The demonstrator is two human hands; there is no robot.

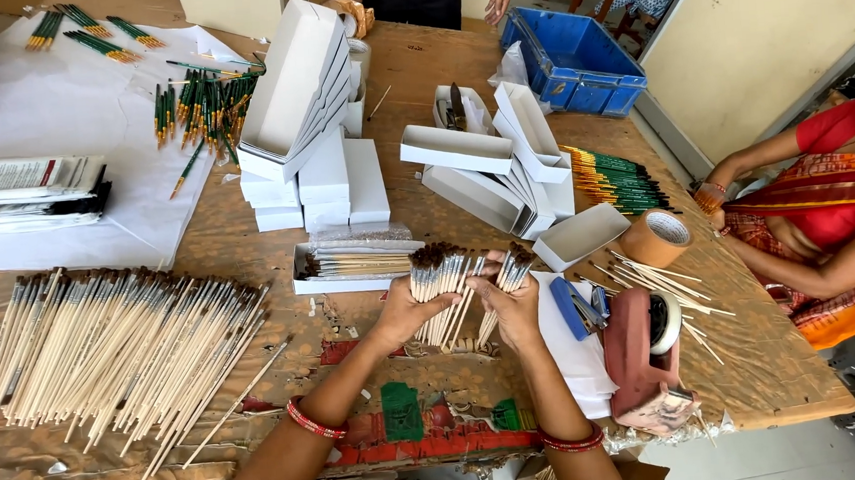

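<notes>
Paintbrushes with pale wooden handles are being sorted into counted bundles at a worn wooden table (246,233). A larger bundle of brushes (438,284) is being held upright, bristles uppermost, in the left hand (400,315), whose fingers are closed around the handles. A smaller bundle (509,282) is being gripped in the same manner by the right hand (515,314). Both bundles are being kept just above the table edge, directly in front of an open white box (354,265) already partly filled with brushes. A large loose heap of brushes (114,342) is lying well to the left. For a clean result, the handle ends should probably be tapped level and the bristle tips kept untouched while brushes are being passed between the hands.
</notes>
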